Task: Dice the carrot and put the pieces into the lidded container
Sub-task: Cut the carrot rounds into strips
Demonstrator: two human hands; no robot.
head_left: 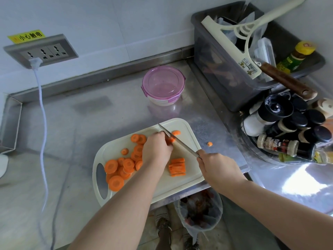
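Observation:
A cream cutting board (187, 127) lies on the steel counter. Several round carrot slices (126, 163) are piled on its left half. A stack of carrot strips (177, 167) lies near its right edge. My left hand (157, 150) holds down a small carrot piece (170, 140) with curled fingers. My right hand (218, 167) grips the handle of a knife (177, 140), whose blade rests against that piece. One slice (176, 132) lies beyond the blade, and a bit (209, 143) sits off the board. The lidded container (163, 84), with a pink lid clipped on, stands behind the board.
A grey bin (216, 73) with a squeegee and utensils stands at the back right. Spice bottles (288, 127) crowd a rack on the right. A white cable (42, 109) hangs from the wall socket at left. A waste bin (200, 210) sits below the counter edge.

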